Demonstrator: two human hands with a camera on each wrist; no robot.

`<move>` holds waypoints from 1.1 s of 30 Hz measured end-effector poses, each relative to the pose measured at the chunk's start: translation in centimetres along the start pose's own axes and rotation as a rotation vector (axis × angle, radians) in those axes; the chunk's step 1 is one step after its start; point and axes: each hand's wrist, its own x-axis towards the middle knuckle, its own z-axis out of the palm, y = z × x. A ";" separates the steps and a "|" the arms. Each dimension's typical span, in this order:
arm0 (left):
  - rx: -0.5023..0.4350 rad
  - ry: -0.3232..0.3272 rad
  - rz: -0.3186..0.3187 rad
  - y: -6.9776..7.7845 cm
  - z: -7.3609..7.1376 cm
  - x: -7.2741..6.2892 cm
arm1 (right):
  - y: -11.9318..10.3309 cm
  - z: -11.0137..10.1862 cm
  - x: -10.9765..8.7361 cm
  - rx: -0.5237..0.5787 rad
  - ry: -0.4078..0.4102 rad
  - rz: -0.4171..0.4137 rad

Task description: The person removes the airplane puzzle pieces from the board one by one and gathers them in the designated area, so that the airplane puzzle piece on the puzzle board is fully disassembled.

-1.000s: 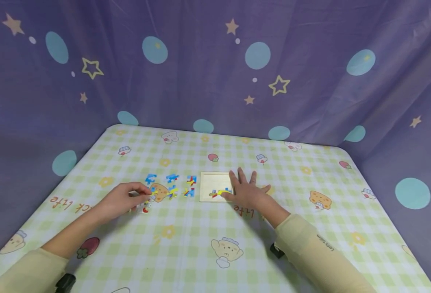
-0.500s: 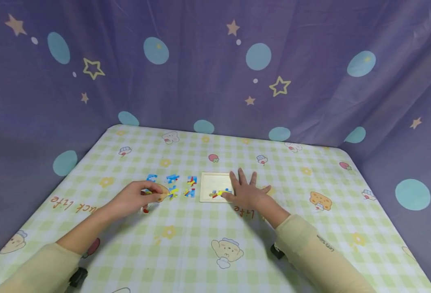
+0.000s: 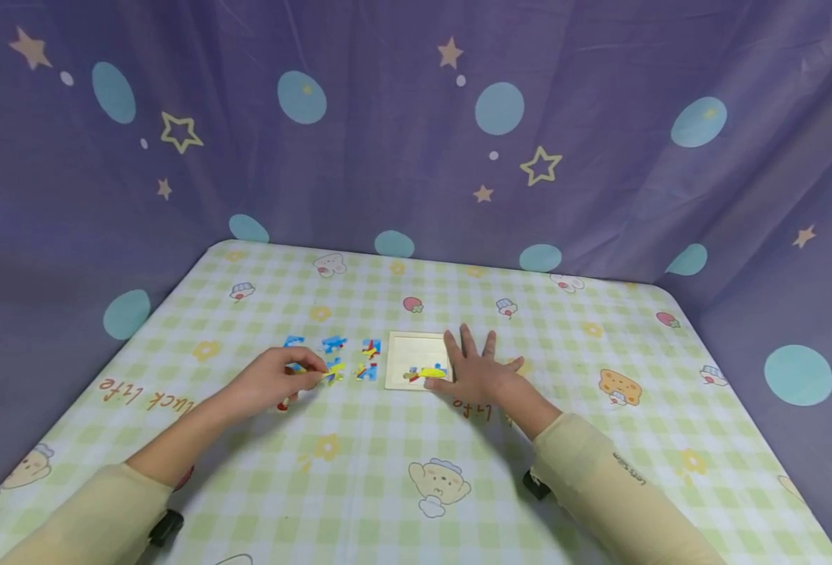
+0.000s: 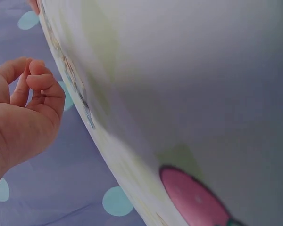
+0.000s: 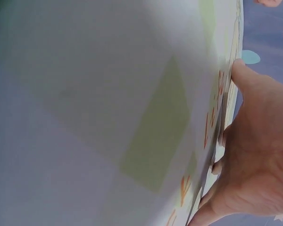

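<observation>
My left hand (image 3: 271, 380) hovers low over the left group of jigsaw pieces, fingers bent, tips beside a yellow-and-blue jigsaw piece (image 3: 334, 370). In the left wrist view, the thumb and forefinger of the left hand (image 4: 30, 108) come close together with no piece visible between them. To the right lies a shallow wooden puzzle tray (image 3: 407, 339); joined yellow, red and blue pieces (image 3: 432, 373) sit along its near side. My right hand (image 3: 479, 373) lies spread over the tray's right side, hiding part of it, thumb at the near edge.
More loose pieces lie left of the tray: blue ones (image 3: 333, 344) at the back, red-and-blue ones (image 3: 367, 372) nearer the tray. A piece with red (image 3: 283, 404) is partly hidden under the left hand. A checked tablecloth (image 3: 359, 486) covers the table; a purple curtain (image 3: 402, 157) hangs behind.
My left hand has moved right across the loose pieces, toward the yellow-and-blue one. The right thumb has shifted slightly toward the tray's near edge; the rest of that hand stays put.
</observation>
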 end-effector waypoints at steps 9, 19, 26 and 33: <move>0.011 -0.016 0.001 1.3 1.3 1.1 | -0.1 -0.2 -0.1 0.016 -0.013 0.002; 0.004 -0.023 0.086 2.3 2.8 2.7 | 0.0 -0.3 -0.1 0.016 -0.027 -0.009; 0.003 -0.038 0.076 3.3 3.9 3.6 | -0.1 -0.4 -0.2 0.017 -0.028 -0.003; -0.003 -0.049 0.080 4.2 5.1 4.8 | -0.1 -0.1 0.1 0.002 -0.028 0.009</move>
